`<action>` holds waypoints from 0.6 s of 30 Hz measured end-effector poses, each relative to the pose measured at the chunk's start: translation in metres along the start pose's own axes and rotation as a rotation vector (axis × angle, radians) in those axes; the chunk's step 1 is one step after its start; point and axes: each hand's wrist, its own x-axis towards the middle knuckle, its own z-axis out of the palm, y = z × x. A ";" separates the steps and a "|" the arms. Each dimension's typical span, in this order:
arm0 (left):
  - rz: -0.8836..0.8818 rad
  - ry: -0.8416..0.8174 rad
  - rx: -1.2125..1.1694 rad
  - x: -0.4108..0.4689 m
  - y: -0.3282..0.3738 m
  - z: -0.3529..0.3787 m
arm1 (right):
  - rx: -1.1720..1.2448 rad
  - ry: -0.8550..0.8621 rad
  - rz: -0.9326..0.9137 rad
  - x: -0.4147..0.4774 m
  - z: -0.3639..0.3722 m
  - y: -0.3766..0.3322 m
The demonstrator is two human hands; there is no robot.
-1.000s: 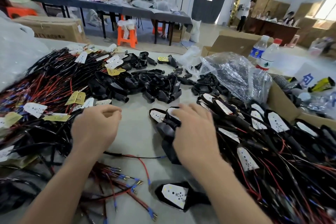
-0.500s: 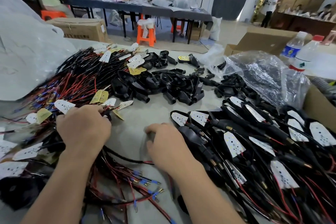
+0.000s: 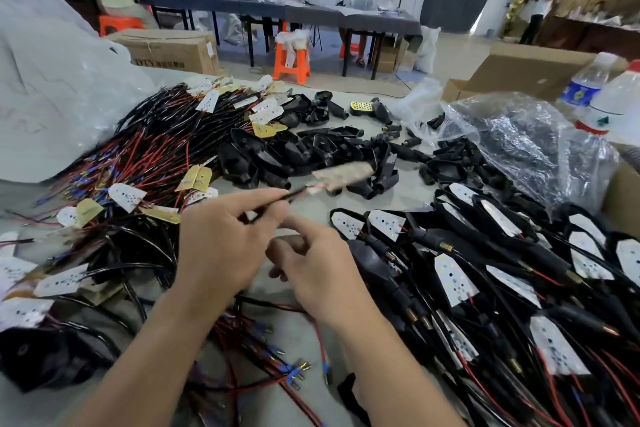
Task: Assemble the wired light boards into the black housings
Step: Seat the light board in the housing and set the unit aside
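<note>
Wired light board [image 3: 343,173] in pinch of left hand [image 3: 221,246], right hand [image 3: 318,274] loose, empty, over grey table [image 3: 414,189]

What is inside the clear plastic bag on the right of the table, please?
Black parts show through the clear plastic bag; some spill from its mouth. Glare and creases hide the rest.

Your left hand [image 3: 221,246] pinches a board [image 3: 343,173] by its wire, blurred over the housings [image 3: 277,156]; right hand [image 3: 311,274] loose, nearer you.
</note>
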 end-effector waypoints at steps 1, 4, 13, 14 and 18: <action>0.012 -0.034 -0.044 -0.004 0.006 0.003 | 0.014 0.006 -0.032 0.000 -0.001 0.000; 0.086 -0.087 -0.050 -0.014 0.020 0.012 | 0.097 0.039 -0.052 0.002 -0.007 0.003; -0.261 -0.328 -0.284 0.000 -0.001 0.012 | 0.722 0.552 -0.085 0.011 -0.042 -0.006; -0.326 -0.349 -0.356 0.002 -0.004 0.011 | 0.760 0.613 -0.101 0.012 -0.048 -0.006; -0.403 -0.384 -0.438 0.007 -0.009 0.011 | 0.817 0.565 -0.061 0.011 -0.057 -0.005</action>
